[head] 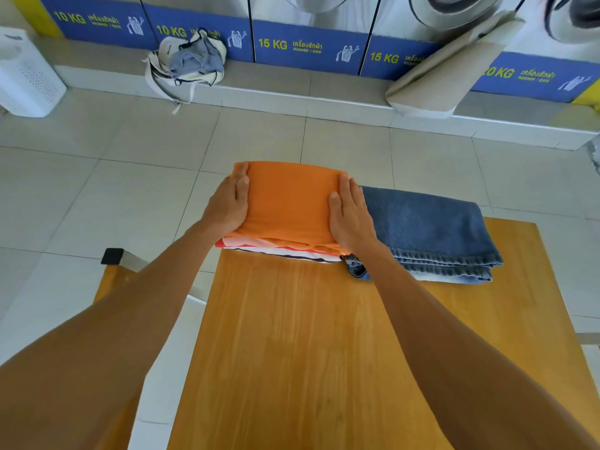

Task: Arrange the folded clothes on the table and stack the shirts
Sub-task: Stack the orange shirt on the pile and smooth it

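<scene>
wooden table [292, 352] | shirt stack [289, 203], far edge | folded jeans [428, 228] just beside

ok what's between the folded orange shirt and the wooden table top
Head view: folded red, white and dark-striped shirts, stacked under the folded orange shirt.

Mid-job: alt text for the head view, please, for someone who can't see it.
The left hand and right hand rest flat on the side edges of a folded orange shirt topping a stack of shirts on a wooden table. Folded jeans lie just right of the stack.
</scene>
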`<move>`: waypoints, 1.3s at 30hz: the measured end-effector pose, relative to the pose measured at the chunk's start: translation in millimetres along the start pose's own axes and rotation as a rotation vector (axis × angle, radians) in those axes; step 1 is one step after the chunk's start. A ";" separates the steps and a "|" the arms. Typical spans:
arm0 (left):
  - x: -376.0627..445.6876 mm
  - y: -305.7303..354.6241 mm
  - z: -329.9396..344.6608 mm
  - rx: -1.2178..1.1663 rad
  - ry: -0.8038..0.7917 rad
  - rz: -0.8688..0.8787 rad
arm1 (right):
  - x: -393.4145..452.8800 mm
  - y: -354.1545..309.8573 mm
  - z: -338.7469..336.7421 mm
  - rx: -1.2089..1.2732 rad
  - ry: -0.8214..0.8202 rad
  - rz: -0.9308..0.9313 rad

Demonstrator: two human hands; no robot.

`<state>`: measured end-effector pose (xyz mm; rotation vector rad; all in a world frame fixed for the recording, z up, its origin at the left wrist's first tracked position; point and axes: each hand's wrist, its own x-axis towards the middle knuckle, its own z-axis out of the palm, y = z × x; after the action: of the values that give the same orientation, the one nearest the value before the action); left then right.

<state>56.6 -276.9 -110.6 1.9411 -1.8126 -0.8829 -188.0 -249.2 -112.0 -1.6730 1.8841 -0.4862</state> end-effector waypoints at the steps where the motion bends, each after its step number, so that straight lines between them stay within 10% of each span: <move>1: 1.6 1.1 -1.5 0.070 0.004 -0.014 | -0.5 -3.8 -6.8 -0.049 -0.009 0.003; 7: -31.6 34.3 -8.0 0.412 0.228 0.271 | -42.0 -27.3 -48.1 0.008 0.469 0.149; 13: -73.9 33.1 17.6 0.492 -0.052 0.585 | -90.4 -4.1 -31.4 0.036 0.336 0.009; 18: -71.5 37.7 22.9 0.408 0.061 0.572 | -89.8 1.0 -6.8 -0.295 0.276 -0.268; 39: -79.6 44.8 18.7 0.175 0.165 0.507 | -68.1 -14.1 0.7 -0.298 0.425 -0.511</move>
<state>10.8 -201.7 -79.8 1.4739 -2.1881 -0.3991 -172.7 -184.3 -92.2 -2.4271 1.8653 -0.8511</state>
